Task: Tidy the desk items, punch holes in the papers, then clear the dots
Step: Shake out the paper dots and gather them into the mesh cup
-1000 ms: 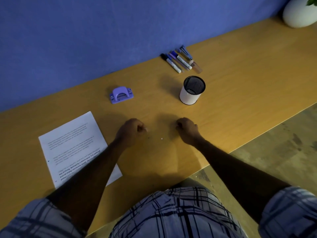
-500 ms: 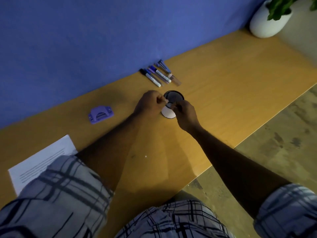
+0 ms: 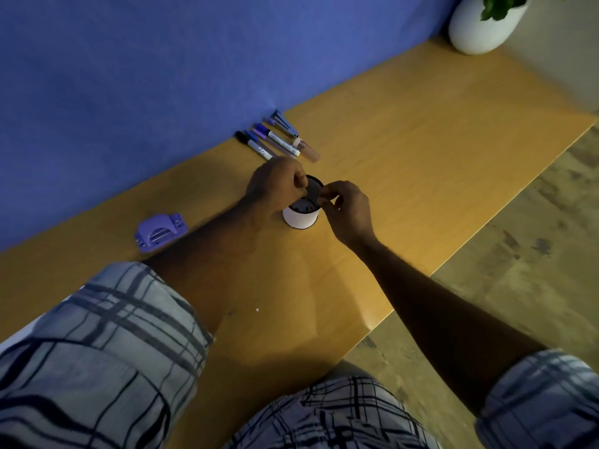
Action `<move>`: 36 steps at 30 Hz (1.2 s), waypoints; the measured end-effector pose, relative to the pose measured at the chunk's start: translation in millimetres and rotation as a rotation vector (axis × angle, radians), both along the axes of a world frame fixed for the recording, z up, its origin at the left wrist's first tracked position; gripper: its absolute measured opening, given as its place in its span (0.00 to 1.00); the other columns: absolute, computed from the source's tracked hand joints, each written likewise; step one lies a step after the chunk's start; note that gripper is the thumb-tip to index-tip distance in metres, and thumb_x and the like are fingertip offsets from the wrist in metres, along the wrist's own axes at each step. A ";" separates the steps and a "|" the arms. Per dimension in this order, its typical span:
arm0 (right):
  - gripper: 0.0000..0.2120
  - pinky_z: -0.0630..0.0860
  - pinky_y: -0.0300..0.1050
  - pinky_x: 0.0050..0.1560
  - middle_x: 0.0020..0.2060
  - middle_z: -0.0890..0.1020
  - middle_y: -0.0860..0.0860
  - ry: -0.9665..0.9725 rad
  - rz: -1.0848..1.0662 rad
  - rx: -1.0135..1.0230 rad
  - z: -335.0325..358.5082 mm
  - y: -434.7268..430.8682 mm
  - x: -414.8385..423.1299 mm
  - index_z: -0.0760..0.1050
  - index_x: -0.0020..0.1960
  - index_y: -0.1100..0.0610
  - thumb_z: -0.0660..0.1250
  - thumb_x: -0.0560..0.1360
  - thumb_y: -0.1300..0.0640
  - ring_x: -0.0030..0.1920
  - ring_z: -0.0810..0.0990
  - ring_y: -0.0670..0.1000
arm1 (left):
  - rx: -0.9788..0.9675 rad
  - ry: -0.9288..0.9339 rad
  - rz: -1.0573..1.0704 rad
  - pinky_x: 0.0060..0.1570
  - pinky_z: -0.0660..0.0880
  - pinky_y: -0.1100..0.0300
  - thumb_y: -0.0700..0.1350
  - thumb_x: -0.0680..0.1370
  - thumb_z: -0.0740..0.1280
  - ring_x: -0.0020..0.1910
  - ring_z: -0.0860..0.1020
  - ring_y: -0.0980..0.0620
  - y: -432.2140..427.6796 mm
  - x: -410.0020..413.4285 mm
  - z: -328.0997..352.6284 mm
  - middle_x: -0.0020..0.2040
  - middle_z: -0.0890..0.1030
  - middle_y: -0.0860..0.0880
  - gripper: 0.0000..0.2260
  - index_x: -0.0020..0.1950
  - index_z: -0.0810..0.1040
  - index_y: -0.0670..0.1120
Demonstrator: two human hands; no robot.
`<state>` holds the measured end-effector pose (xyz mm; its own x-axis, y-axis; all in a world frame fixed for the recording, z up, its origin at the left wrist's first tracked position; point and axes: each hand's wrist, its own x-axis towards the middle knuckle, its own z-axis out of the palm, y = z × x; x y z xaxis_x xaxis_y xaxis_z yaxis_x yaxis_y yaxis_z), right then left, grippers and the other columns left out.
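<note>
A white pen cup (image 3: pixel 299 219) with a dark mesh inside stands mid-desk. My left hand (image 3: pixel 275 184) hovers over its left rim with fingertips pinched together. My right hand (image 3: pixel 348 207) is at the right rim, thumb and forefinger pinched close to the edge. Nothing shows between the fingers of either hand. One small white paper dot (image 3: pixel 257 309) lies on the wooden desk (image 3: pixel 405 163) nearer to me. The purple hole punch (image 3: pixel 160 232) sits to the left. The papers are hidden behind my left sleeve.
Several markers and pens (image 3: pixel 272 140) lie in a row against the blue wall behind the cup. A white plant pot (image 3: pixel 483 30) stands at the far right corner. The desk's front edge runs diagonally on the right, with floor beyond it.
Both hands rose from the desk near the dots and moved to the cup, where they now hold pinched over its rim. My view shifted right, so the papers dropped out of sight.
</note>
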<state>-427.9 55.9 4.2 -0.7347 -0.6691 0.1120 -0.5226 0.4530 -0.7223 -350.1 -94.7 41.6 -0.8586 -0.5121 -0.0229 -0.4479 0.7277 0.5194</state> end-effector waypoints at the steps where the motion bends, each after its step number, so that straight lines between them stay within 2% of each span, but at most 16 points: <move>1: 0.07 0.77 0.46 0.41 0.45 0.81 0.50 0.008 0.001 0.002 -0.3 0.0 -0.5 0.80 0.51 0.57 0.71 0.73 0.61 0.43 0.77 0.49 | -0.011 -0.013 -0.027 0.49 0.80 0.54 0.44 0.72 0.75 0.49 0.82 0.52 -1.0 -0.6 -0.1 0.51 0.85 0.49 0.11 0.53 0.83 0.47; 4: 0.07 0.77 0.47 0.41 0.45 0.81 0.50 0.023 -0.002 -0.006 -1.1 1.0 -0.1 0.80 0.51 0.57 0.71 0.73 0.61 0.42 0.77 0.48 | -0.050 -0.030 -0.064 0.51 0.80 0.53 0.45 0.74 0.72 0.51 0.82 0.51 -3.6 -1.1 0.3 0.53 0.85 0.48 0.11 0.57 0.83 0.47; 8: 0.04 0.76 0.46 0.38 0.44 0.81 0.50 0.055 -0.008 -0.067 -1.0 4.3 9.0 0.80 0.49 0.57 0.70 0.74 0.61 0.39 0.76 0.47 | 0.002 0.016 -0.042 0.44 0.77 0.58 0.48 0.74 0.73 0.44 0.80 0.54 -9.9 6.6 0.8 0.48 0.84 0.51 0.06 0.49 0.84 0.48; 12: 0.04 0.73 0.42 0.36 0.43 0.80 0.51 0.054 0.066 -0.045 -10.3 10.3 33.4 0.79 0.48 0.58 0.71 0.74 0.58 0.36 0.75 0.47 | 0.074 0.076 -0.025 0.38 0.74 0.63 0.51 0.73 0.74 0.39 0.77 0.59 -14.6 28.7 -3.6 0.43 0.82 0.53 0.07 0.45 0.81 0.49; 15: 0.05 0.69 0.38 0.39 0.44 0.81 0.51 -0.050 0.226 0.061 -23.0 14.3 57.9 0.80 0.48 0.59 0.72 0.73 0.58 0.36 0.74 0.44 | 0.077 0.121 -0.006 0.38 0.72 0.66 0.48 0.75 0.71 0.41 0.78 0.59 -16.3 52.7 -13.9 0.46 0.83 0.52 0.07 0.49 0.83 0.46; 17: 0.05 0.69 0.37 0.41 0.44 0.82 0.52 -0.105 0.407 0.171 -31.1 16.9 74.1 0.81 0.47 0.59 0.72 0.73 0.60 0.39 0.75 0.46 | 0.090 0.107 0.037 0.41 0.74 0.63 0.49 0.76 0.70 0.41 0.77 0.59 -17.5 72.9 -23.1 0.46 0.82 0.55 0.07 0.50 0.84 0.48; 19: 0.05 0.70 0.39 0.43 0.45 0.82 0.54 -0.100 0.583 0.270 -40.5 19.1 90.5 0.82 0.47 0.60 0.73 0.71 0.61 0.42 0.77 0.50 | 0.100 0.074 0.069 0.42 0.76 0.60 0.49 0.75 0.70 0.41 0.78 0.58 -17.6 94.6 -34.2 0.45 0.82 0.55 0.07 0.49 0.84 0.49; 21: 0.06 0.72 0.43 0.47 0.46 0.81 0.55 -0.049 0.685 0.349 -50.1 21.2 106.5 0.81 0.47 0.59 0.73 0.71 0.59 0.47 0.78 0.54 | 0.106 0.039 0.107 0.43 0.77 0.58 0.48 0.75 0.70 0.41 0.79 0.56 -17.0 114.8 -46.3 0.46 0.84 0.52 0.06 0.49 0.83 0.48; 25: 0.11 0.74 0.48 0.52 0.50 0.80 0.53 0.014 0.720 0.387 -62.3 22.2 129.1 0.81 0.51 0.56 0.74 0.71 0.52 0.52 0.76 0.53 | 0.160 -0.022 0.179 0.46 0.79 0.57 0.48 0.74 0.70 0.43 0.81 0.55 -14.2 149.6 -67.1 0.47 0.84 0.52 0.06 0.50 0.83 0.50; 29: 0.11 0.74 0.51 0.54 0.51 0.79 0.51 0.055 0.735 0.402 -65.3 20.4 138.2 0.80 0.50 0.53 0.73 0.71 0.49 0.54 0.75 0.53 | 0.170 -0.022 0.208 0.40 0.74 0.63 0.47 0.74 0.70 0.39 0.78 0.60 -8.9 177.3 -79.2 0.45 0.85 0.53 0.05 0.48 0.83 0.51; 36: 0.09 0.72 0.52 0.56 0.52 0.81 0.48 0.084 0.709 0.369 -67.6 25.9 143.8 0.82 0.49 0.52 0.73 0.72 0.49 0.55 0.76 0.53 | 0.211 -0.028 0.291 0.38 0.70 0.65 0.47 0.73 0.71 0.37 0.76 0.62 0.7 209.9 -91.7 0.44 0.84 0.55 0.07 0.50 0.83 0.50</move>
